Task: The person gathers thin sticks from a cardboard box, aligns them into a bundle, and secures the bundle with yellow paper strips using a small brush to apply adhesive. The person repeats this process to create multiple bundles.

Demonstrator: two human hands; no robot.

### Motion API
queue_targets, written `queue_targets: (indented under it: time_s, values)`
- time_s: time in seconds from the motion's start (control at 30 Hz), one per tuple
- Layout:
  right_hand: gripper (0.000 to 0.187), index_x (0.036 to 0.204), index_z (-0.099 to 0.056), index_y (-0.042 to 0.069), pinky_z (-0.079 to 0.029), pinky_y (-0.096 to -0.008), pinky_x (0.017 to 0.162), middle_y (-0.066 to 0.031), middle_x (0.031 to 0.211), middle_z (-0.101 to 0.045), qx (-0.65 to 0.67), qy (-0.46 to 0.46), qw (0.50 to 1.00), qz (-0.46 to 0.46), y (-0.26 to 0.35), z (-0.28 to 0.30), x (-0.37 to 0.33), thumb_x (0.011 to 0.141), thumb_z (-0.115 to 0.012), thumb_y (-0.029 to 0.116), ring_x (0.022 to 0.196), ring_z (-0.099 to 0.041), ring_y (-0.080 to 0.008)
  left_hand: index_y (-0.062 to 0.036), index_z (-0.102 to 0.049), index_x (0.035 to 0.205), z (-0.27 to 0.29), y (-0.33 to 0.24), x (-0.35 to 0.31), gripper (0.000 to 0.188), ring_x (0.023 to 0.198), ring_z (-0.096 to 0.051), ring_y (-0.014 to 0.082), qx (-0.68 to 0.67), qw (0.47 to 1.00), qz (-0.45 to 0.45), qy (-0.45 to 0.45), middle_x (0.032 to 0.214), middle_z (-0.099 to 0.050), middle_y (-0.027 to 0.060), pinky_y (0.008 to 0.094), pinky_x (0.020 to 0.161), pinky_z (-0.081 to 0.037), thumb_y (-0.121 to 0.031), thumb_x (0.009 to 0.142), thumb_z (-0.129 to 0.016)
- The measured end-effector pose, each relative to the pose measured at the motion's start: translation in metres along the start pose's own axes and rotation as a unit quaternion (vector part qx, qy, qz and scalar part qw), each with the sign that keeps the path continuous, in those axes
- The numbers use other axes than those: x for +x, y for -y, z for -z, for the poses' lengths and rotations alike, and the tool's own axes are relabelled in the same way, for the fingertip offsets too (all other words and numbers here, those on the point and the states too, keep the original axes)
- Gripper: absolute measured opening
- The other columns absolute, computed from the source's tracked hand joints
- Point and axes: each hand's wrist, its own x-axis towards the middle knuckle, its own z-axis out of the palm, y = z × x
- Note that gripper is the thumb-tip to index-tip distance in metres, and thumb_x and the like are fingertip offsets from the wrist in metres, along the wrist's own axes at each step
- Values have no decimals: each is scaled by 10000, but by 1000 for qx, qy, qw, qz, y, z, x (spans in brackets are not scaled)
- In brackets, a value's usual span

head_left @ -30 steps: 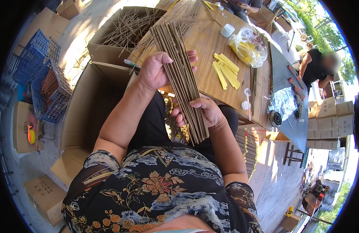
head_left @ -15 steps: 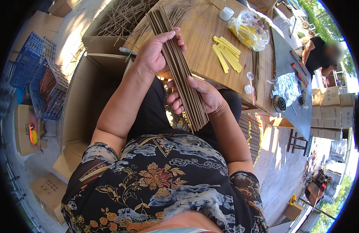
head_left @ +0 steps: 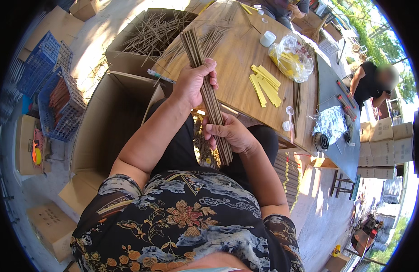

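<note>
A bundle of thin brown incense sticks (head_left: 210,103) slants over my lap, its upper end leaning toward the table. My left hand (head_left: 197,82) is closed round its upper part, thumb across the front. Lower down, my right hand (head_left: 233,134) grips the same bundle, with the thumb on top and the fingers partly hidden behind it. The sticks lie close together, and their lower ends stick out below my right hand. Beyond my hands, yellow paper strips (head_left: 265,86) lie on the wooden table (head_left: 239,59).
A clear plastic bag (head_left: 292,59) of yellow strips and a white jar (head_left: 267,39) stand on the table. Loose sticks fill a carton (head_left: 123,59) at the far left; an open cardboard box (head_left: 98,131) stands beside my left arm. A person (head_left: 370,81) sits at the far right.
The bundle has become narrower and stands more upright. Both hands are lower in the picture, my right hand wrapped more tightly round the sticks. The table has shifted down in view.
</note>
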Motion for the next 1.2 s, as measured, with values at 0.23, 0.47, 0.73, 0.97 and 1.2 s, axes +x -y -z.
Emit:
queue_targets:
  time_s: [0.23, 0.47, 0.73, 0.97, 1.2]
  values:
    - [135, 895, -497, 47, -403, -224, 393, -28, 609, -504, 71, 38, 997, -3, -1, -5, -7, 849, -564, 155, 438, -452, -94, -66, -535, 996, -5, -3, -7, 181, 624, -538, 141, -18, 999, -3, 32, 711, -548, 36, 287, 582, -471, -101, 825, -582]
    - [182, 840, -468, 53, -369, -213, 361, -23, 576, -482, 56, 30, 998, -15, -6, -6, -5, 841, -581, 195, 399, -420, -88, -89, -501, 853, -9, 1, -11, 148, 571, -508, 129, 76, 995, -48, -35, 683, -523, 33, 263, 499, -440, -169, 809, -617]
    - [158, 819, -457, 53, -358, -209, 360, -15, 562, -466, 77, 45, 995, -31, -4, -9, -7, 843, -574, 156, 409, -415, -79, -71, -430, 1013, -12, -4, -14, 242, 557, -514, 133, 70, 991, -108, -34, 710, -529, 59, 277, 487, -454, -86, 819, -573]
    - [214, 801, -471, 57, -365, -205, 385, -7, 571, -468, -86, -15, 996, -18, -5, -12, -8, 851, -570, 239, 418, -413, -75, -58, -505, 957, 1, -40, 1, 165, 541, -499, 125, 24, 990, -133, -45, 717, -541, 65, 272, 491, -426, -173, 850, -556]
    - [227, 844, -503, 30, -408, -217, 378, -40, 589, -501, 19, 55, 998, -37, -7, -15, -4, 846, -571, 247, 427, -453, -91, -14, -509, 1015, 29, -59, 11, 266, 574, -470, 106, -96, 988, -90, 84, 723, -534, 45, 237, 522, -392, -240, 875, -518]
